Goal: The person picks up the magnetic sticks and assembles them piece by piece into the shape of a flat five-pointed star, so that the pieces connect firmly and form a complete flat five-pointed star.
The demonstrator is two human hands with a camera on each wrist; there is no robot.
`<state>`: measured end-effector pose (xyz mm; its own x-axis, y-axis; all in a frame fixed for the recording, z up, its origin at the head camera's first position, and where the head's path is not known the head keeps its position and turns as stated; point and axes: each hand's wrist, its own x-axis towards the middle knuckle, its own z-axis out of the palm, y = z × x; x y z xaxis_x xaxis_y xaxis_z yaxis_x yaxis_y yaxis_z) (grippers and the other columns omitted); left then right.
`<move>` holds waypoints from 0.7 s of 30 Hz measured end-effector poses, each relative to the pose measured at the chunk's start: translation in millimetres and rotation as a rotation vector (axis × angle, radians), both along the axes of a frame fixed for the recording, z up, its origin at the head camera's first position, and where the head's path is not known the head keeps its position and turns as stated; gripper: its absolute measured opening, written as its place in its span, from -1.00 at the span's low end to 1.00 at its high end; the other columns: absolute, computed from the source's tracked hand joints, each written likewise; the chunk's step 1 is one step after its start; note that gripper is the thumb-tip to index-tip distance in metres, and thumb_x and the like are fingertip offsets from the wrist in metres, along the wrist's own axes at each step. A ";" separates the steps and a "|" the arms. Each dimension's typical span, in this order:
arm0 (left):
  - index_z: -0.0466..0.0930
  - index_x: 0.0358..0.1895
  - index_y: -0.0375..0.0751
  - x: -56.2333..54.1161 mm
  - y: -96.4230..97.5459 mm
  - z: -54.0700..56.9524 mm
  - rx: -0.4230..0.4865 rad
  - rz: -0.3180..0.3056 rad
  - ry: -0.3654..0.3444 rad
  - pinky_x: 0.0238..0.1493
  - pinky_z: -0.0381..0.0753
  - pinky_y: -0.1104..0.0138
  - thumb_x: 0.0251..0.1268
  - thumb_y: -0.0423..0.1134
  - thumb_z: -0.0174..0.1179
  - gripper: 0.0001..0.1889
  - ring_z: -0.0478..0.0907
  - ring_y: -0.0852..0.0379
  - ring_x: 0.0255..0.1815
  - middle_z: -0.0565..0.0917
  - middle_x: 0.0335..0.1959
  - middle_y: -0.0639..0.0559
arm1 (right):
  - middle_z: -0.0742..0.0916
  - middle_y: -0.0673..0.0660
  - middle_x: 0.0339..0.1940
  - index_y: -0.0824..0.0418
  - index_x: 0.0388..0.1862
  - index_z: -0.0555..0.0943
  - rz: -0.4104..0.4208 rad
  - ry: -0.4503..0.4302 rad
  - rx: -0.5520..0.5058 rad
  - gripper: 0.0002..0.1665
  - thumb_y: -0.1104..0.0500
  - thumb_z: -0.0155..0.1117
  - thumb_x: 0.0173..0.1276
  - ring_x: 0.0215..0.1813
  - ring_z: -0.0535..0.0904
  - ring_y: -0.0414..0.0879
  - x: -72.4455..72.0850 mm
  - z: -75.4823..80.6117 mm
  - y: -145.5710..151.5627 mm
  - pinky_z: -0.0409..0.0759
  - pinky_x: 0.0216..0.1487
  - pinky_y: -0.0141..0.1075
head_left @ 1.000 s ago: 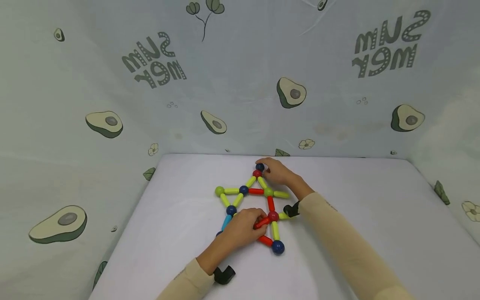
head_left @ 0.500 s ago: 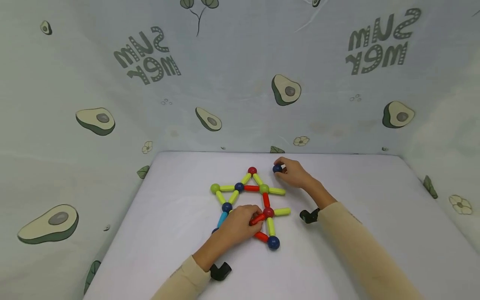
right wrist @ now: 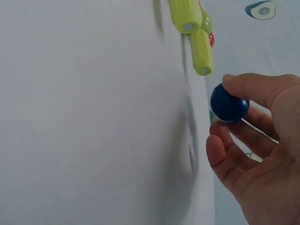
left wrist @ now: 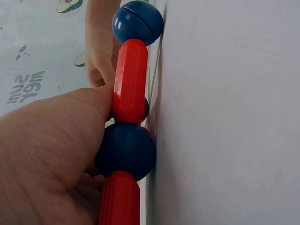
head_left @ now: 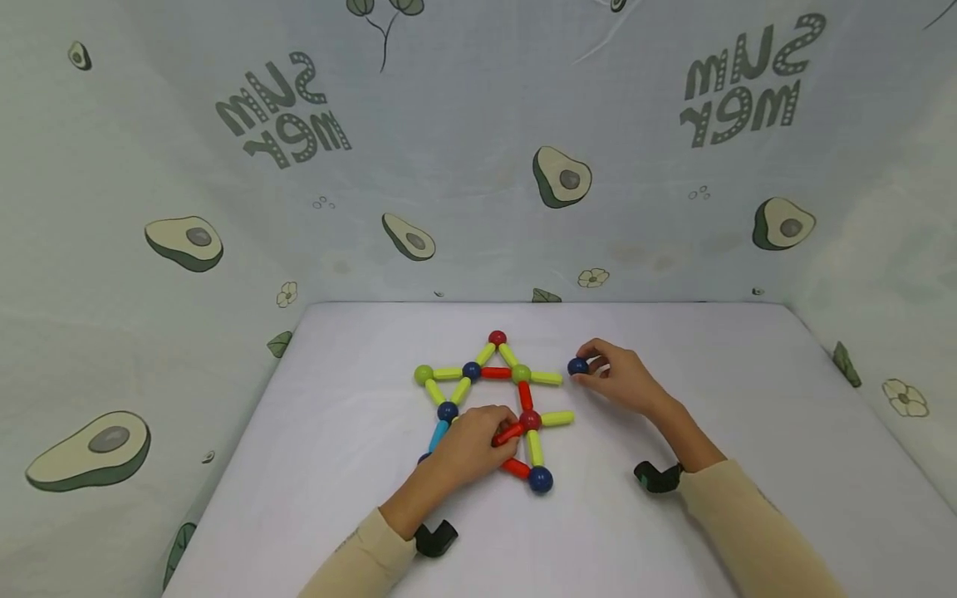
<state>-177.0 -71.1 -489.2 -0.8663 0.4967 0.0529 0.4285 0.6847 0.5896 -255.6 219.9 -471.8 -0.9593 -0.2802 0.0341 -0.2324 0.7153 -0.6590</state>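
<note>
A flat frame of red, yellow-green and blue magnetic rods joined by balls lies mid-table. My left hand (head_left: 471,444) rests over its lower part, fingers curled round a red rod (head_left: 510,434) and hiding the joints beneath. In the left wrist view, the thumb side lies against a red rod (left wrist: 130,82) and a dark blue ball (left wrist: 125,151). My right hand (head_left: 626,382) pinches a loose blue ball (right wrist: 229,103) between thumb and fingers. This ball is just right of the free end of a yellow-green rod (head_left: 547,379), with a small gap between.
A second yellow-green rod (head_left: 557,419) juts right from a red ball (head_left: 529,420). At the frame's far tip sits another red ball (head_left: 497,338), and a blue ball (head_left: 540,479) marks its near corner. The white table (head_left: 344,349) ends at a printed cloth backdrop (head_left: 478,166).
My right hand has carried the blue ball away from the frame's far red ball, rightward and then nearer, to the yellow-green rod's end. My left hand keeps its grip on the frame.
</note>
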 end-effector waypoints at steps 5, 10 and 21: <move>0.68 0.01 -0.11 -0.3 -0.1 0.4 0.001 0.002 0.007 -0.44 0.50 0.56 0.39 -0.15 0.30 -0.78 0.44 0.35 -0.46 0.58 -0.40 0.21 | 0.73 0.22 0.02 0.25 0.13 0.55 -0.007 -0.010 -0.005 -0.54 0.17 0.48 0.34 0.01 0.69 0.06 7.4 -5.2 -0.2 0.70 0.07 -0.03; 0.68 0.02 -0.11 -0.3 -0.3 1.5 -0.006 0.007 -0.009 -0.44 0.50 0.55 0.39 -0.14 0.31 -0.77 0.45 0.34 -0.45 0.58 -0.40 0.20 | 0.72 0.23 0.05 0.26 0.16 0.56 -0.002 -0.016 -0.030 -0.53 0.16 0.47 0.35 -0.03 0.68 0.03 8.9 -13.9 -5.0 0.71 0.06 -0.06; 0.57 0.13 -0.02 -2.3 5.9 10.0 -0.079 0.049 -0.005 -0.25 0.57 0.47 0.51 0.07 0.14 -0.67 0.48 0.27 -0.24 0.56 -0.20 0.16 | 0.67 0.14 -0.14 0.17 0.32 0.56 -0.010 -0.011 -0.079 -0.46 0.09 0.42 0.41 -0.21 0.49 -0.08 18.4 -26.6 -4.2 0.47 -0.24 -0.39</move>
